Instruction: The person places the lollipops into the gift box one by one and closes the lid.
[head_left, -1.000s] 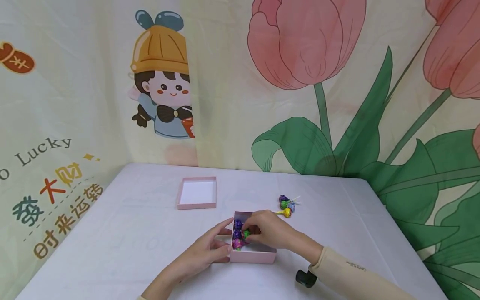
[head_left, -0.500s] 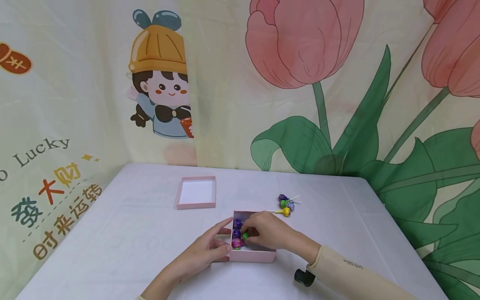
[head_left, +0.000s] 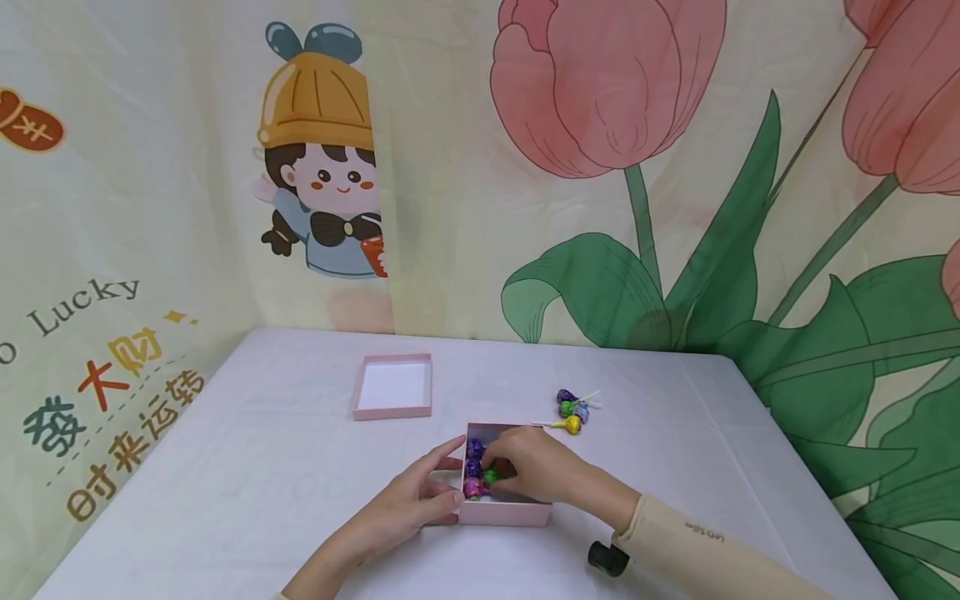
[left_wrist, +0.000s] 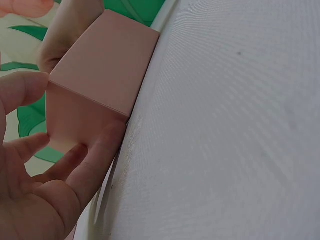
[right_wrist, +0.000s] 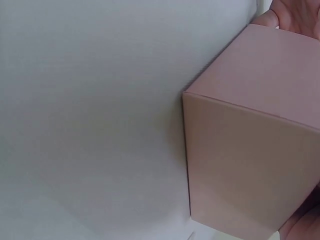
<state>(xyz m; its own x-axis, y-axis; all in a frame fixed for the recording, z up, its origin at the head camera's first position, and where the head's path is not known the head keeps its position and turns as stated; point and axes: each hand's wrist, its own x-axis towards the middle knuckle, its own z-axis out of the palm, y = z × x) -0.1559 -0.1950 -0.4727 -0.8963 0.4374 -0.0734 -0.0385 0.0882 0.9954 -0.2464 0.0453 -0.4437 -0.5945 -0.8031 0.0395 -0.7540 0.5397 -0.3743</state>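
Right hand (head_left: 532, 462) and green lollipop (head_left: 491, 477) have moved slightly toward the near wall of the pink box (head_left: 504, 514).

Its fingers are curled, pinching the green lollipop inside the box, just beside the purple lollipops (head_left: 474, 458) and a pink lollipop (head_left: 473, 487) lined along the left wall; the fingertips are partly hidden in the head view. Left hand (head_left: 416, 492) has its fingers spread and fairly straight, touching the outside of the box's left wall, gripping nothing. The box stands open on the white tabletop (head_left: 225, 483). Beyond it to the left lies a shallow pink lid (head_left: 393, 385), white inside up; to the right, a small cluster of loose lollipops includes a yellow lollipop (head_left: 573, 425) at its near end.
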